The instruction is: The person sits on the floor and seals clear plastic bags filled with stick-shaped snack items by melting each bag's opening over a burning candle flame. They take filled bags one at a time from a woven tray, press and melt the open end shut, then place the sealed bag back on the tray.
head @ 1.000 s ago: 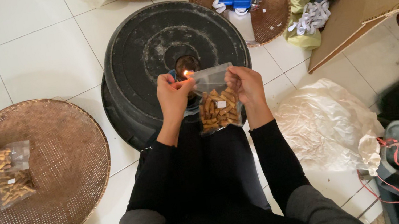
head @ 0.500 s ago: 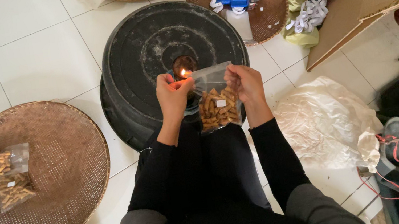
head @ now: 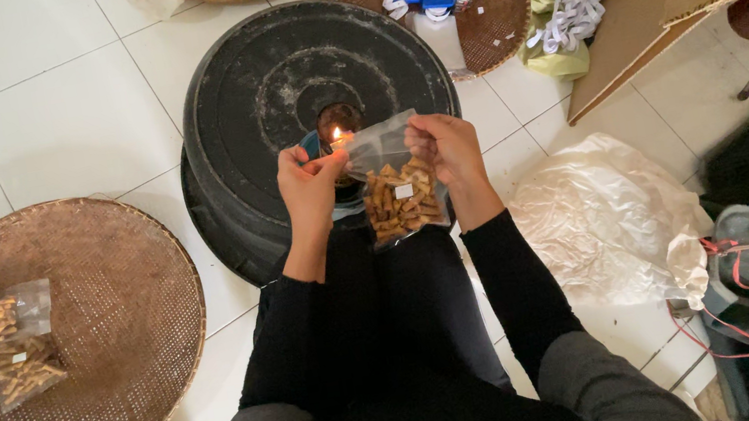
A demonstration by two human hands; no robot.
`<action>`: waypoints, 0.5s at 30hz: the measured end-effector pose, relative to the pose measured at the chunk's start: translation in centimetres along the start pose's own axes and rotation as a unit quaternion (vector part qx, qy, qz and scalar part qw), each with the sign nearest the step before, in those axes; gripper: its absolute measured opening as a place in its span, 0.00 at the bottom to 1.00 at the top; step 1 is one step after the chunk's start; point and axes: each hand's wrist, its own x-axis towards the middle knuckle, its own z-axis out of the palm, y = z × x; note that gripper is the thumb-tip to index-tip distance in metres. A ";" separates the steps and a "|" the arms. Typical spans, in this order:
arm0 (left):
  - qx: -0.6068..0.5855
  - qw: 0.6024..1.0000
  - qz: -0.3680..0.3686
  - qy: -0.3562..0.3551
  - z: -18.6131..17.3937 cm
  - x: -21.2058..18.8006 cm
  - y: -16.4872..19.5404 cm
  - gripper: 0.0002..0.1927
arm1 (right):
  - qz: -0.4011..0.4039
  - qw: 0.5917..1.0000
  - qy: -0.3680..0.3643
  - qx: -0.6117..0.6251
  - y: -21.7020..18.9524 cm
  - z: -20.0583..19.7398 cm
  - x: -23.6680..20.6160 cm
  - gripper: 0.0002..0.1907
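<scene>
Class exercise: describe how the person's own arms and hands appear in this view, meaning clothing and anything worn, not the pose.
Both arms are covered by long, close-fitting black sleeves ending at the wrists. The left hand and right hand are bare: no gloves, and no rings, watch or bracelets that I can make out.

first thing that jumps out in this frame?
The small flame at centre, burning over the upturned black tub. The left hand and right hand hold a clear bag of golden snacks with its top edge at that flame. At the left, two more filled bags lie on a round woven tray.
</scene>
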 end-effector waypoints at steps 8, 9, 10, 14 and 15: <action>-0.079 0.997 -0.008 0.002 -1.0 -0.7 0.2 0.23 | 0.015 0.999 -0.041 -0.019 -0.5 1.5 0.2 0.07; -0.092 0.996 -0.009 0.002 -1.2 -0.9 0.2 0.23 | 0.020 0.999 -0.042 -0.023 -0.5 1.7 0.2 0.07; -0.100 0.995 -0.007 0.004 -1.3 -1.0 0.2 0.23 | 0.025 0.998 -0.043 -0.028 -0.6 1.9 0.3 0.07; -0.112 0.994 -0.002 0.015 -1.9 -1.4 0.2 0.23 | 0.033 0.997 -0.066 -0.039 -0.5 2.6 0.5 0.07; -0.111 0.994 -0.001 0.019 -2.0 -1.6 0.2 0.23 | 0.034 0.996 -0.065 -0.044 -0.4 2.8 0.6 0.07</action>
